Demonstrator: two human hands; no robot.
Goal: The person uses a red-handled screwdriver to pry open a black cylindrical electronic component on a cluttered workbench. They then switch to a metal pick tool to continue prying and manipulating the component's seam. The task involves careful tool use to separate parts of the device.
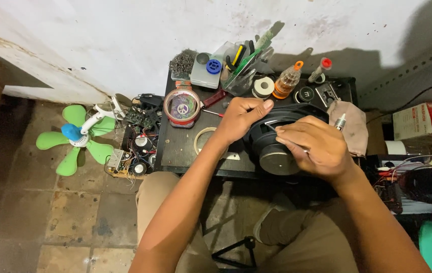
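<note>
Both hands met over a black loudspeaker lying magnet-up on a small dark table. The left hand curled closed, fingertips pinching at the speaker's rim. The right hand closed around a thin tool, hardly visible. The speaker looked heavy and rigid at its magnet, with a fragile cone; the frame seemed the safest hold. At the far right sat a red-and-white box; an orange-capped bottle stood behind.
</note>
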